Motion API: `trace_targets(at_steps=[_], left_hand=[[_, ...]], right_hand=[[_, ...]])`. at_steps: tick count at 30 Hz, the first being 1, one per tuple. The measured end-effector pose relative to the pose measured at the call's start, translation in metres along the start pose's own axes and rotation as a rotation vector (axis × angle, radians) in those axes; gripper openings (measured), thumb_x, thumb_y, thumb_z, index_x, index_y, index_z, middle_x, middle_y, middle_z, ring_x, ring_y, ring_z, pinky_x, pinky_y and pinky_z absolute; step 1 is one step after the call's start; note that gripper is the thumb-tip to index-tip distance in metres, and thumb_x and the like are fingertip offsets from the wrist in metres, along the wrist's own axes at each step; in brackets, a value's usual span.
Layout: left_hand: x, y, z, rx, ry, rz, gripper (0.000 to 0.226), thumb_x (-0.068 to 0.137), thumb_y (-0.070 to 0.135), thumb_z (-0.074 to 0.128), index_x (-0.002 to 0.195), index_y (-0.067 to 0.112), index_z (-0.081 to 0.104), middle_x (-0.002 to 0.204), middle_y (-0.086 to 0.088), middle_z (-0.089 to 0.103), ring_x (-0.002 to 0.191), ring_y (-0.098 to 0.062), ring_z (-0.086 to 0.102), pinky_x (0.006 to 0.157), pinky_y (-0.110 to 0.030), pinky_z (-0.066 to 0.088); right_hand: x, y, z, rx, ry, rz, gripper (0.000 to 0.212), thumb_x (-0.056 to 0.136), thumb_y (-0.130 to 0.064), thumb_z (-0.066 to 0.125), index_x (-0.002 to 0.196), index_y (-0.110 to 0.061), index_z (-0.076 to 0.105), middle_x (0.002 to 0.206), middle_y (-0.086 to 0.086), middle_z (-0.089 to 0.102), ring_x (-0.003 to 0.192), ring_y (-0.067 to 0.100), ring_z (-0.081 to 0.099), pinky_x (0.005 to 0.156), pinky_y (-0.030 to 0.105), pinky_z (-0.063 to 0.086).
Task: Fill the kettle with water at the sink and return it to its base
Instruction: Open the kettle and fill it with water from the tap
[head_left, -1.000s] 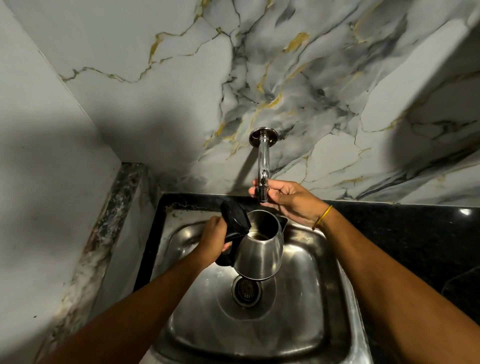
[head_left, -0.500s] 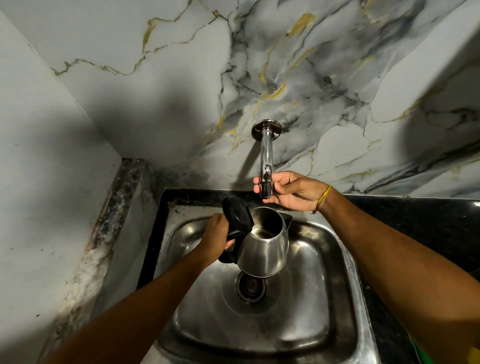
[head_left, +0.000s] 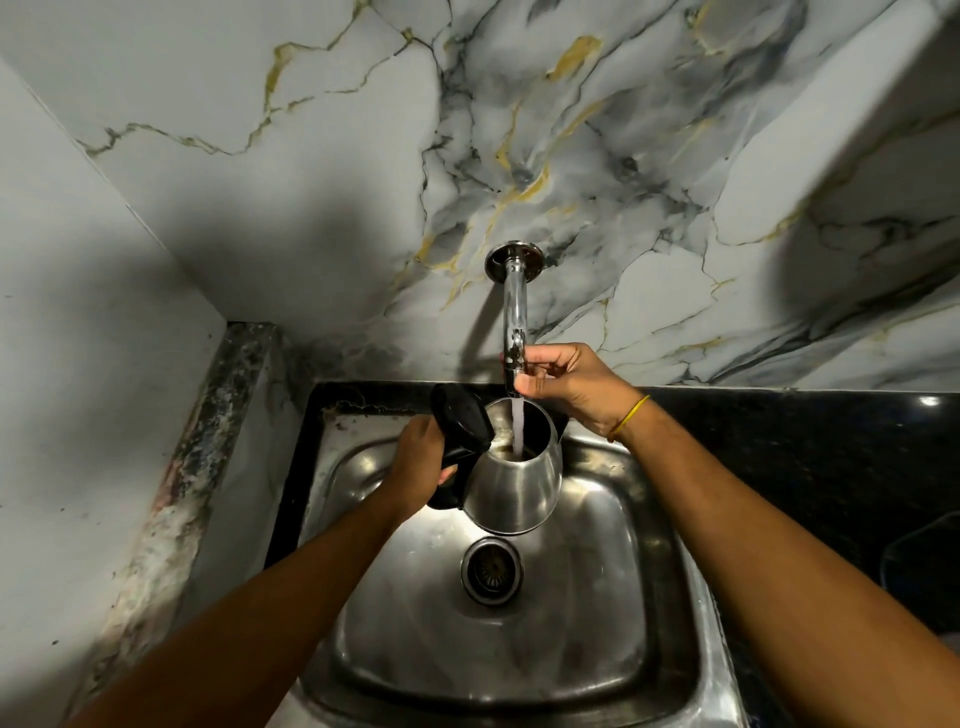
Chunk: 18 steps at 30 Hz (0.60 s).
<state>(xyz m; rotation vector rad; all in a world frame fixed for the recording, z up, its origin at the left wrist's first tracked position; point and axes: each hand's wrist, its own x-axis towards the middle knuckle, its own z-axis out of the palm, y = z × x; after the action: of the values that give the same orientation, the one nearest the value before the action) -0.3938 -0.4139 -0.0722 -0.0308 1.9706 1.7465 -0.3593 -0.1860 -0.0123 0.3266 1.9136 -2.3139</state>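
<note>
Water now runs where none showed half a second ago: a pale stream (head_left: 518, 427) drops from the tap (head_left: 514, 317) into the open mouth of the kettle (head_left: 514, 486), while both hands sit much where they did. Item, kettle: steel body, black hinged lid (head_left: 462, 422) tipped back to the person's left, held clear of the sink (head_left: 597, 597) floor, above and just behind the drain (head_left: 491, 571), mouth directly under the spout. Item, left hand (head_left: 423, 460): fingers wrapped fully round the black handle, closed tight with no gap showing, carrying the kettle's whole weight. Item, right hand (head_left: 563, 382): thumb and forefinger pinched together on the lower end of the tap, remaining fingers loosely curled; whether it grips a valve lever or the spout itself cannot be told, as the fingers cover that part. Item, wrist band (head_left: 631, 415): yellow, on the right wrist. Step in hand, by judgement: filling, just begun, only a shallow pool visible at the bottom. Outstanding: close the tap, shut the lid, carry the kettle to its base, which is not in view. Next move calls for holding the kettle steady and level under the stream as its weight grows, watching the level rise, then turning the tap off with the right hand before the water nears the spout lip. Risk noted: the stream falls near the right side of the mouth, so a small drift would spill it down the outside.
</note>
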Motion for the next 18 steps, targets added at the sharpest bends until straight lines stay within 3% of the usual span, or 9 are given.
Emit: trace_targets(at_steps=[3,6,8,11,14,16,18], left_hand=[[0.004,-0.003,0.003,0.007,0.033,0.008,0.027,0.077,0.043,0.049,0.076,0.019,0.061,0.072,0.001,0.062,0.062,-0.008,0.06,0.05,-0.015,0.047],[0.006,-0.004,0.004,0.007,0.041,0.018,0.027,0.08,0.042,0.046,0.081,0.022,0.063,0.079,0.003,0.068,0.074,-0.008,0.065,0.062,-0.022,0.051],[0.005,-0.003,0.005,-0.006,0.041,0.043,0.027,0.08,0.041,0.046,0.079,0.022,0.064,0.066,0.011,0.072,0.065,0.001,0.068,0.056,-0.016,0.052],[0.002,0.001,0.007,-0.024,0.041,0.084,0.026,0.082,0.04,0.047,0.075,0.021,0.064,0.058,0.019,0.071,0.059,0.009,0.066,0.05,-0.007,0.048],[0.001,0.004,0.006,-0.029,0.05,0.09,0.03,0.081,0.04,0.047,0.078,0.017,0.065,0.071,0.005,0.07,0.067,-0.003,0.065,0.05,-0.008,0.047],[0.0,0.006,0.004,-0.042,0.052,0.082,0.033,0.08,0.041,0.047,0.085,0.013,0.064,0.083,-0.004,0.066,0.071,-0.004,0.065,0.051,-0.008,0.048],[-0.002,0.009,0.003,-0.028,0.036,0.112,0.03,0.079,0.042,0.049,0.079,0.015,0.063,0.079,-0.005,0.063,0.064,-0.001,0.063,0.051,-0.01,0.048]], right_hand=[[-0.006,0.003,0.011,-0.138,0.164,-0.1,0.048,0.083,0.013,0.076,0.129,0.008,0.065,0.063,-0.018,0.073,0.063,-0.006,0.067,0.072,0.009,0.054],[-0.014,0.005,0.021,-0.191,0.268,-0.196,0.049,0.081,0.013,0.077,0.128,0.012,0.064,0.07,-0.026,0.075,0.064,-0.012,0.066,0.071,0.005,0.05],[-0.019,0.005,0.025,-0.223,0.296,-0.203,0.047,0.082,0.011,0.078,0.128,0.01,0.066,0.075,-0.027,0.076,0.065,-0.013,0.064,0.072,0.004,0.05],[-0.027,0.005,0.027,-0.299,0.31,-0.181,0.039,0.086,-0.002,0.08,0.125,-0.001,0.073,0.087,-0.02,0.076,0.082,-0.01,0.068,0.085,0.012,0.053],[-0.039,0.013,0.029,-0.368,0.354,-0.195,0.029,0.093,-0.015,0.076,0.122,-0.017,0.077,0.1,-0.021,0.079,0.102,-0.007,0.071,0.092,0.013,0.052],[-0.044,0.021,0.026,-0.432,0.426,-0.205,0.03,0.099,-0.025,0.069,0.127,-0.017,0.075,0.119,-0.011,0.078,0.117,0.0,0.068,0.102,0.019,0.051],[-0.049,0.033,0.02,-0.406,0.501,-0.169,0.036,0.103,-0.029,0.062,0.135,-0.014,0.07,0.133,0.0,0.072,0.127,0.008,0.063,0.11,0.025,0.047]])
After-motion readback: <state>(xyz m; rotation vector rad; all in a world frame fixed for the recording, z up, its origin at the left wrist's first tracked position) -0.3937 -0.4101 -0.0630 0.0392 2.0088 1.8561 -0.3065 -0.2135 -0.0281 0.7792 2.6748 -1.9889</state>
